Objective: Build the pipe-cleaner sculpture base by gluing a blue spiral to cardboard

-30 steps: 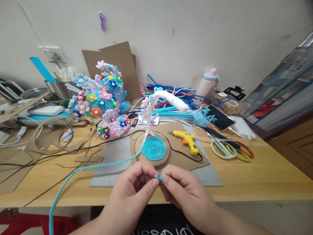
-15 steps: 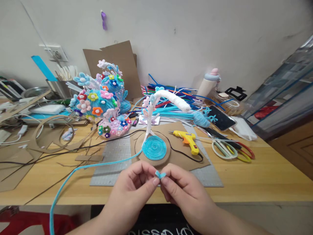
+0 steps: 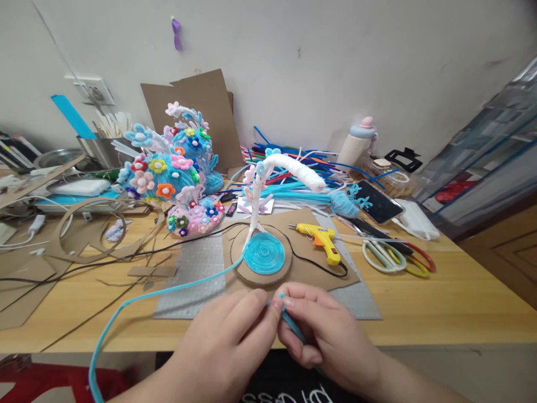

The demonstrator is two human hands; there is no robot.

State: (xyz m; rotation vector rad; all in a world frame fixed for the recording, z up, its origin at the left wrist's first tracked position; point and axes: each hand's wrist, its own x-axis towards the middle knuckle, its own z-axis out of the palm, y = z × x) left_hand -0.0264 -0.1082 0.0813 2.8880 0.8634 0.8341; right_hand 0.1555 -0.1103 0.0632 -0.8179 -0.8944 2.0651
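Near the table's front edge, my left hand (image 3: 235,330) and my right hand (image 3: 323,324) meet, fingertips pinched on a blue pipe cleaner (image 3: 293,326). Part of it slants down across my right fingers; the rest is hidden. Just beyond them lies a round cardboard base (image 3: 262,280) with a blue coil (image 3: 264,253) on it. A white wrapped stem (image 3: 257,204) rises behind the coil and arches right, bearing small flowers. From the coil's left side a long blue strand (image 3: 168,288) runs toward the lower left.
A yellow glue gun (image 3: 323,239) lies right of the base, with scissors (image 3: 384,254) and a phone (image 3: 380,202) farther right. Flower-covered decorations (image 3: 163,179) stand back left. Pipe cleaners (image 3: 293,193) are piled behind. Cardboard rings (image 3: 90,252) lie left.
My left hand has turned so its back shows more and its fingers cover the left part of the blue piece. A longer slanting length now shows at my right fingers.
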